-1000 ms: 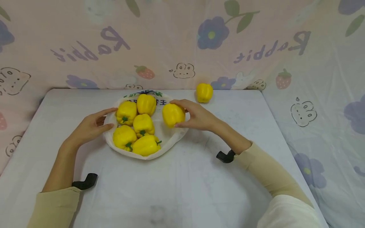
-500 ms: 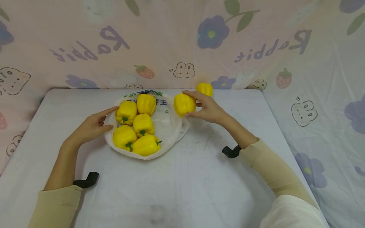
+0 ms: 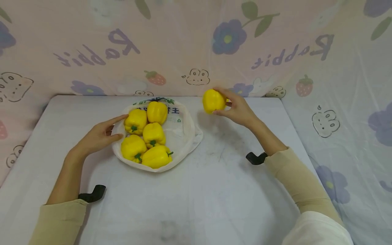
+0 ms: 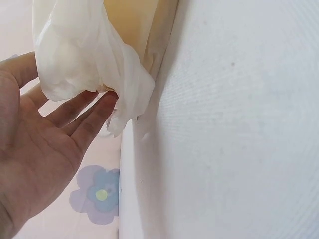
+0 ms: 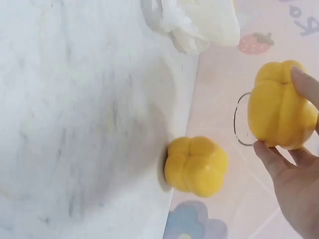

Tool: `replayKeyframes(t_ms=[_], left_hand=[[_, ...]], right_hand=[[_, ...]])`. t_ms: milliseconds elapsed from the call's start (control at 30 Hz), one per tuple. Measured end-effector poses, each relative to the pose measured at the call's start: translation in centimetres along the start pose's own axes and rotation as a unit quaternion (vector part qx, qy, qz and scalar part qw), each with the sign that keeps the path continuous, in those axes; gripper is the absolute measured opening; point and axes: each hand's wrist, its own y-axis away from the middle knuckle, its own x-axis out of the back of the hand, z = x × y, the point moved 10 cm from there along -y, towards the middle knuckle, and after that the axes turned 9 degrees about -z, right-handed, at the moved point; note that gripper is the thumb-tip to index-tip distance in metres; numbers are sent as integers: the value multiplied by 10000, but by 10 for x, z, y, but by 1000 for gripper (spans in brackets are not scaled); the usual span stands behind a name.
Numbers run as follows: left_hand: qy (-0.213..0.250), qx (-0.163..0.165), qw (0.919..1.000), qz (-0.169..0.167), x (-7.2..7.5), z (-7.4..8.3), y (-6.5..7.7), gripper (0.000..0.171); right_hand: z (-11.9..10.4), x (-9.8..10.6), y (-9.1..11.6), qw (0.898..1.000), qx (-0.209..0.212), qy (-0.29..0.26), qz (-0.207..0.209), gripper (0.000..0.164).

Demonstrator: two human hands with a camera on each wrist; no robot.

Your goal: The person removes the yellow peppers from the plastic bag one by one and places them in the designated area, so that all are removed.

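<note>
Right hand [image 3: 240, 110] is clamped on one yellow pepper [image 3: 212, 101], thumb below and fingers over the top and far side. Held pepper is up off the table [image 3: 196, 200], near its rear edge and right of the bag's rim. Loose pepper [image 5: 196, 166] sits on the table by the rear edge; head view has it mostly hidden behind the held one, right wrist view shows the two apart.

Left hand [image 3: 96, 137] has thumb and fingers apart, tips touching the left side of the white plastic bag [image 3: 183, 144]. Bag lies left of centre toward the table's rear edge, mouth spread wide, rim folded, print on its rear inside wall.

Five peppers in it, bunched to the left: back one [image 3: 157, 112], back-left [image 3: 136, 121], middle [image 3: 154, 134], front-left [image 3: 133, 148], front [image 3: 157, 156] on its side, stem pointing right.

Black brackets [image 3: 93, 194] poke out at both beige cuffs [image 3: 62, 211]. Printed curtain [image 3: 171, 41] hangs behind the rear edge: rabbits, flowers, strawberries.
</note>
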Motion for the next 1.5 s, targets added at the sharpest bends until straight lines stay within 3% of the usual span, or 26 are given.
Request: replayKeyframes(t_ms=[200, 600, 1033, 1500], left_hand=[[82, 177, 9998, -19, -1, -4, 2, 68], [205, 102, 9997, -10, -3, -4, 1, 65], [99, 258, 9996, 0, -5, -5, 0, 68], [-65, 336, 9994, 18, -2, -4, 1, 70]], right_hand=[[7, 15, -1, 9999, -42, 93, 100, 77], [45, 41, 4, 9945, -1012, 32, 260, 79], [80, 57, 13, 9887, -1403, -232, 482, 78], [108, 59, 18, 9838, -1651, -289, 639, 79]])
